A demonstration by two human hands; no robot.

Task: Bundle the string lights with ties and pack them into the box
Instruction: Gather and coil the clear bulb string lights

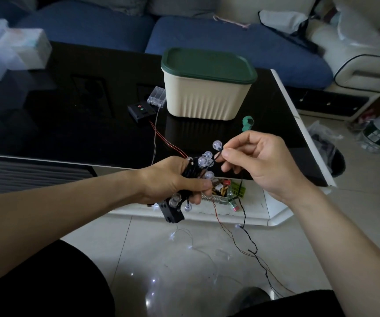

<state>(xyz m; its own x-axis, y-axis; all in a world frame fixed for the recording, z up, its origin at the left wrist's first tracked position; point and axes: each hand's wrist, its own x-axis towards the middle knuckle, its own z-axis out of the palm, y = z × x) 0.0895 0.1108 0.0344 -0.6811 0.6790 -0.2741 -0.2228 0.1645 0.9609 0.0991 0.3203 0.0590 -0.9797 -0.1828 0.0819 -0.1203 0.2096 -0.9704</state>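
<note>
The room is dim and the colours look muted. Soft daylight falls from the right, brightening the pale floor tiles (344,202) and the sofa arm (356,56). The glossy black counter (93,133) mirrors the box (207,88) near its far right corner. The clear containers (6,49) at its far left corner are blurred. Straight lines bend toward the frame edges. Small glints dot the floor.

The glossy black desk (93,133) carries a cream box (205,97) with its green lid on — beside it a clear battery case (156,96), a black controller (141,110) and a green tie roll (247,123).
</note>
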